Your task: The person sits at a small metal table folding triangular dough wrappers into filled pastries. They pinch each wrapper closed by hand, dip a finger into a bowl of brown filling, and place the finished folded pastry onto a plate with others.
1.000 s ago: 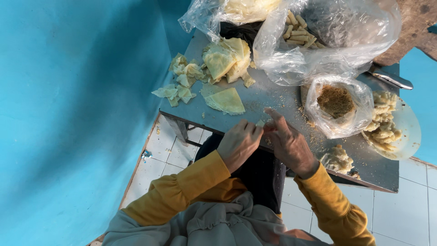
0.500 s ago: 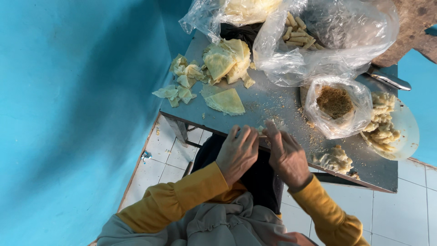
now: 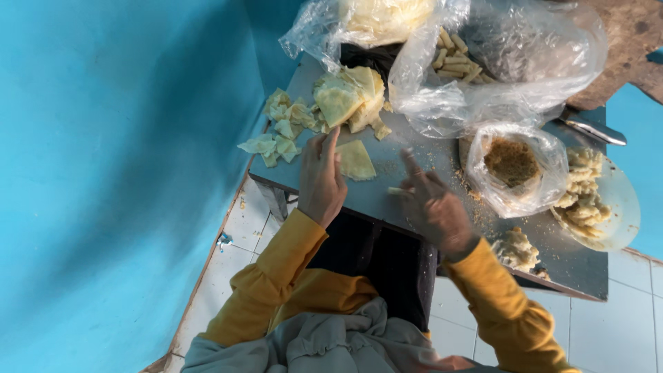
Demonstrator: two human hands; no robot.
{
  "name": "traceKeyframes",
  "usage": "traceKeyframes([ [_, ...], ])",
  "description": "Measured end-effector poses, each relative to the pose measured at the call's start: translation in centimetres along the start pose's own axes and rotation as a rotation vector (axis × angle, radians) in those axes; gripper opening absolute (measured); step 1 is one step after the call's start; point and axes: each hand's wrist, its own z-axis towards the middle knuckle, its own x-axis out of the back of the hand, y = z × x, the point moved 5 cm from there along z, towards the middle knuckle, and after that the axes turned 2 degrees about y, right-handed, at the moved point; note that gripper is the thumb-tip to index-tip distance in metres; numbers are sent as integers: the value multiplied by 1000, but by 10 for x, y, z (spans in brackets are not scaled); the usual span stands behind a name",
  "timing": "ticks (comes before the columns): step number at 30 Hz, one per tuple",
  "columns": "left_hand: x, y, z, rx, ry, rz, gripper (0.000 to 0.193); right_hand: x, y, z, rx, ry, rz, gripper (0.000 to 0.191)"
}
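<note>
My left hand [image 3: 321,181] lies over the near edge of the small grey table [image 3: 414,148], fingers stretched out, with the fingertips at the left edge of a flat pale-yellow wrapper sheet [image 3: 357,161]. It grips nothing. My right hand [image 3: 431,206] hovers a little to the right and is blurred; a small pale roll [image 3: 396,190] sits pinched at its thumb and fingers. A stack of folded wrapper sheets [image 3: 349,100] lies just beyond the flat sheet.
Torn wrapper scraps [image 3: 280,128] lie at the table's left corner. Clear plastic bags [image 3: 483,62] hold finished rolls and more sheets. An open bag of brown filling [image 3: 511,162], a plate of crumbly lumps [image 3: 594,200] and a metal utensil [image 3: 594,128] are at right. A blue wall stands at left.
The hands were together near the table's front edge working a small piece. They have parted: the left has reached forward to the flat sheet, the right has shifted right with the roll.
</note>
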Motion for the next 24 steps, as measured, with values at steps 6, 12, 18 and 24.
traceKeyframes([
  [6, 6, -4, 1, 47, 67, -122, 42, 71, 39, 57, -308, 224, -454, 67],
  [12, 9, -15, 0, 208, 129, -235, 31, -42, -42, 65, 100, 162, 149, 82],
  [18, 5, -18, -3, 275, 124, -367, 30, -42, -36, 76, -116, 140, 281, 67],
  [24, 2, -13, 0, 225, 45, -351, 28, -47, -19, 79, -317, 85, 641, 53],
])
